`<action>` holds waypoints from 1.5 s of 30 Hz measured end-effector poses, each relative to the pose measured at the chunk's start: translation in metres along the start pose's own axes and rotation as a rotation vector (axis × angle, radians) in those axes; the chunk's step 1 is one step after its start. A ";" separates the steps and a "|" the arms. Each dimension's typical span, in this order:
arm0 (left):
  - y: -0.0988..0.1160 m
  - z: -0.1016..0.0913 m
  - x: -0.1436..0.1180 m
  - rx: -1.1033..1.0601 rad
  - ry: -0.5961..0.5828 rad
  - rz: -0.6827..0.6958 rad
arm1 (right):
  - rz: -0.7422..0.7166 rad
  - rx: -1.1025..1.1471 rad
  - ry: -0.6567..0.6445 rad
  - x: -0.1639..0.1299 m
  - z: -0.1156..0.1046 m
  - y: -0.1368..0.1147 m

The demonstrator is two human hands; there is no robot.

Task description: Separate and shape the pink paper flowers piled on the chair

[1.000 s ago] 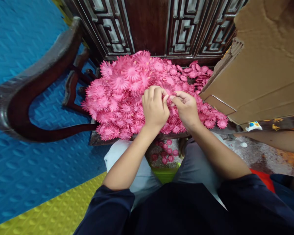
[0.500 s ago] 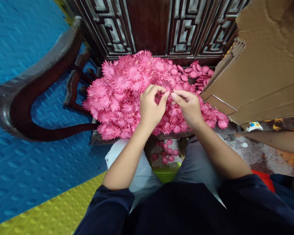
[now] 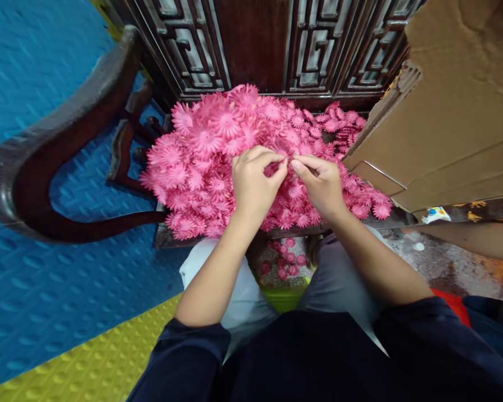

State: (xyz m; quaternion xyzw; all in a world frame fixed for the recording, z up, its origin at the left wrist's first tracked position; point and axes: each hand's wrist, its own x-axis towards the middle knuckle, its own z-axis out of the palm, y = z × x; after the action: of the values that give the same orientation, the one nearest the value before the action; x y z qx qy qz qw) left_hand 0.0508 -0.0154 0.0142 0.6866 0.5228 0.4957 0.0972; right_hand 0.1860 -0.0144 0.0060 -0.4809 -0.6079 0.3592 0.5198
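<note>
Above a heap of pink artificial flowers (image 3: pixel 209 173), I hold one darker pink artificial flower (image 3: pixel 283 146) in front of me, gripping its near side with both hands. My left hand (image 3: pixel 255 176) pinches it between thumb and forefinger, and my right hand (image 3: pixel 324 184) does likewise just beside, fingertips nearly meeting. The heap covers most of the dark wooden worktop (image 3: pixel 162 238), which has a curved armrest (image 3: pixel 10 190) on my left. A cardboard box (image 3: pixel 456 123) stands to my right, and loose pink blossoms (image 3: pixel 291 258) lie on the floor between my knees.
</note>
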 end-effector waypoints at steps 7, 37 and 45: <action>0.003 0.001 -0.001 0.024 0.013 -0.008 | -0.092 -0.054 -0.012 -0.002 0.000 -0.004; 0.000 -0.003 0.004 -0.003 0.015 -0.013 | 0.157 0.354 0.055 0.005 0.001 0.002; 0.004 -0.003 0.001 0.092 0.008 0.086 | 0.252 0.529 -0.154 0.007 -0.004 0.003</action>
State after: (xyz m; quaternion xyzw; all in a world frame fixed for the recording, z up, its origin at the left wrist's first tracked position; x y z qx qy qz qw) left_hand 0.0512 -0.0174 0.0190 0.7102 0.5154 0.4777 0.0421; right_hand 0.1911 -0.0075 0.0057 -0.3719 -0.4663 0.6021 0.5308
